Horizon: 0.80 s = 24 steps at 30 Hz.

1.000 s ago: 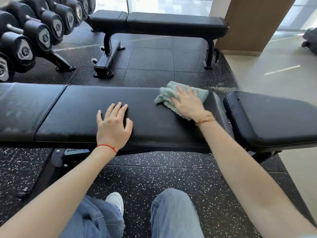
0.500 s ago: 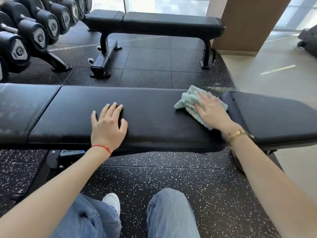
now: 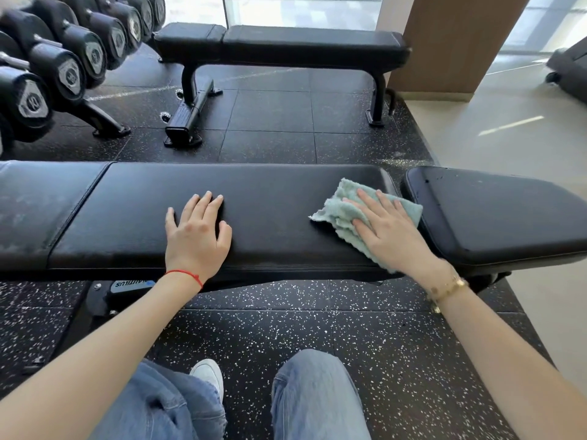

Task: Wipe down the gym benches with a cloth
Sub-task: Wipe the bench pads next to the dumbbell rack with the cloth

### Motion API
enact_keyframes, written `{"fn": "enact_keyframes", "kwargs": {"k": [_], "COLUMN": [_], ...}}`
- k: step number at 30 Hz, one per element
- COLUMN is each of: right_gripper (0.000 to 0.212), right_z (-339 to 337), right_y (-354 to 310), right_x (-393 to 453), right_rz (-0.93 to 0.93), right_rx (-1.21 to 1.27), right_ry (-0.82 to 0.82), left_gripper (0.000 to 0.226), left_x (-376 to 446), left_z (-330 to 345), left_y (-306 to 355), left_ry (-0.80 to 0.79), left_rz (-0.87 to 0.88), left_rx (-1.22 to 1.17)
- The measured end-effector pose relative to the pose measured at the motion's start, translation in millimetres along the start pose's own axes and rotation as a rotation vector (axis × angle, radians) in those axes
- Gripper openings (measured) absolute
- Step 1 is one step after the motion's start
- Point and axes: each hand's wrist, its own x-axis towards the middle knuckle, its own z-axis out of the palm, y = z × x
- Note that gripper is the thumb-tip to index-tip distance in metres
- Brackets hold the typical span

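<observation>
Now right hand [image 3: 392, 231] fingers flat on cloth [image 3: 341, 209] atop bench [image 3: 270, 198], left hand [image 3: 195, 235] fingers spread, released.

Counts on the gym floor
Two benches [image 3: 254, 214] [image 3: 286, 46], one cloth [image 3: 343, 211], two hands [image 3: 195, 239] [image 3: 390, 230], one dumbbell rack [image 3: 95, 115].

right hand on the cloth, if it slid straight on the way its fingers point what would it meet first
The right hand points up and slightly left across the cloth, so likely just bare bench pad to its far edge, then floor beyond.
</observation>
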Motion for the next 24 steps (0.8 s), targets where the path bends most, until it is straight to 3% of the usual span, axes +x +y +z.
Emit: {"fn": "enact_keyframes", "kwargs": {"k": [4, 7, 11, 14, 17, 20, 24], "right_gripper": [0.053, 0.053, 0.053, 0.051, 0.052, 0.053, 0.054], "right_z": [-2.7, 3.2, 19.2, 17.9, 8.7, 3.4, 2.9], "right_y": [-12.0, -48.8, -84.0, -71.8, -32.5, -8.3, -39.9], "right_x": [80.2, 101.4, 49.7, 0.4, -11.1, 29.5, 102.0], "right_rz": [0.092, 0.023, -0.239, -0.325, -0.202, -0.004, 0.078], "right_rx": [-0.052, -0.072, -0.065, -0.018, 0.012, -0.021, -0.093], "right_ry": [-0.056, -0.093, -0.075, -0.050, -0.016, -0.019, -0.076], "left_gripper": [0.059, 0.060, 0.061, 0.061, 0.061, 0.060, 0.060], "left_x": [-0.7, -1.2, -1.1, -1.3, -1.3, -1.6, -0.2], "left_z": [-2.4, -3.6, -2.3, -1.7, -2.0, -2.2, -2.0], "left_y": [2.4, 2.7, 0.1, -1.9, -1.6, 0.9, 0.0], "left_ry": [-0.004, -0.011, -0.030, -0.034, -0.031, -0.026, -0.015], "left_rz": [-0.009, -0.010, -0.003, 0.005, 0.007, -0.003, -0.004], "left_rx": [-0.011, -0.014, 0.004, 0.012, 0.010, 0.006, -0.002]}}
